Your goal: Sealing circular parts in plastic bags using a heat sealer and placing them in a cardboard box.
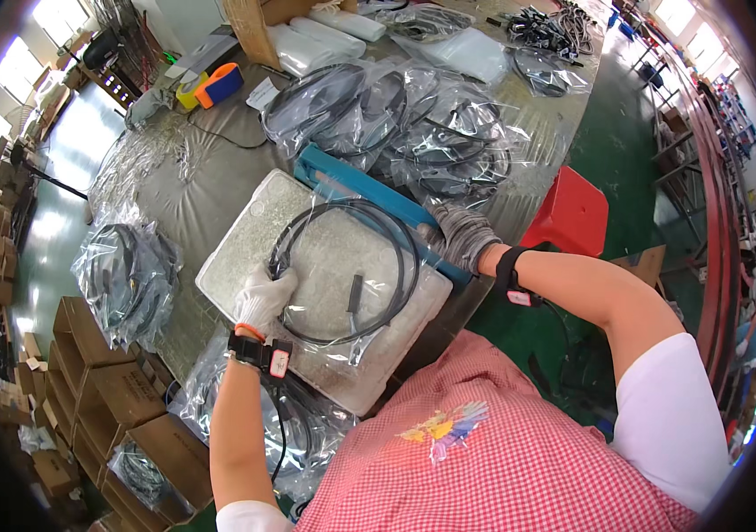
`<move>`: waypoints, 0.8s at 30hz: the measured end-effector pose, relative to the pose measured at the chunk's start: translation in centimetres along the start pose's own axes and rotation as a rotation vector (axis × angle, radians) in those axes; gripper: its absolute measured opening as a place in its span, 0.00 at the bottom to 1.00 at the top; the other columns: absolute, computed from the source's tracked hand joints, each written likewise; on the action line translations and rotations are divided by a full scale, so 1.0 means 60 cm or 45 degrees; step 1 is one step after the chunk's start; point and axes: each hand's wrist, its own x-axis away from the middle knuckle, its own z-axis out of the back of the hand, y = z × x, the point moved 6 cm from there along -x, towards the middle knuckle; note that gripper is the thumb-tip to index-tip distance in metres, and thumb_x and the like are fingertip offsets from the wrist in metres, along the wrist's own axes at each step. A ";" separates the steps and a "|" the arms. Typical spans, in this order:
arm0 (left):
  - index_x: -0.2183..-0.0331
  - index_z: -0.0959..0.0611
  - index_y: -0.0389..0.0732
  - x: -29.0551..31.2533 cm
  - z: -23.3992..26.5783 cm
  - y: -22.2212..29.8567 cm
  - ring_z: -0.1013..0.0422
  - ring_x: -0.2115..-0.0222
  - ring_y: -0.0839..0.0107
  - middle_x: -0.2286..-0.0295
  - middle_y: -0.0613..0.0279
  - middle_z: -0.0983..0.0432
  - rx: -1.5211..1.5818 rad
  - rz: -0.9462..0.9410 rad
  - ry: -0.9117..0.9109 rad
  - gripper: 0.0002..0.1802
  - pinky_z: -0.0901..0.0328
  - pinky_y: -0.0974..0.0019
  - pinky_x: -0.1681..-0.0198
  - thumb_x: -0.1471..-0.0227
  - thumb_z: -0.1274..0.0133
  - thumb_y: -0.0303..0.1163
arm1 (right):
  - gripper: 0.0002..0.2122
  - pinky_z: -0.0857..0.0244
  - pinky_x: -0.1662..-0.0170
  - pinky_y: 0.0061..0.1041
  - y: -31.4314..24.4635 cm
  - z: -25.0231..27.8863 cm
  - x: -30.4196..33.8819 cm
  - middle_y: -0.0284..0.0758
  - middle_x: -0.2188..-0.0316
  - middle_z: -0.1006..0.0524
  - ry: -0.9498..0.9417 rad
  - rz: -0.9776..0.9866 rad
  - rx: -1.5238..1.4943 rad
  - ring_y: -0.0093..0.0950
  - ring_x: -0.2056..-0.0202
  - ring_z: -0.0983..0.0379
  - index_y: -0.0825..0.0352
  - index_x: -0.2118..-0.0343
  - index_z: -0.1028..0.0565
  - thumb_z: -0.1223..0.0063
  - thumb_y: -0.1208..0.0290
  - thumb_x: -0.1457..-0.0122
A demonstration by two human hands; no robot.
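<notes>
In a clear plastic bag [374, 297] lies a coiled black cable [415, 270], flat on a worn pale block [236, 244]. My left hand [264, 297], in a white glove, is closed on the left side of the bagged coil. The bag's far edge reaches a long blue bag sealer [365, 191] along the block's far side. My right hand [459, 235], in a grey glove, is curled over the sealer's right end. Some of its fingertips are hidden behind the hand.
Several bagged cables [396, 120] are heaped beyond the sealer. Another bagged cable bundle [125, 275] sits at the table's left edge. Orange and yellow tape rolls [210, 87] stand at the far left. A red stool [573, 213] is at the right, and cardboard boxes [130, 395] stand lower left.
</notes>
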 end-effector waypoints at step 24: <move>0.62 0.25 0.36 0.072 -0.029 0.045 0.27 0.75 0.65 0.73 0.56 0.24 0.096 0.333 0.304 0.23 0.33 0.66 0.71 0.53 0.48 0.45 | 0.24 0.38 0.56 0.35 0.118 -0.053 -0.013 0.46 0.64 0.27 0.134 -0.156 -0.599 0.40 0.62 0.30 0.69 0.57 0.31 0.61 0.49 0.42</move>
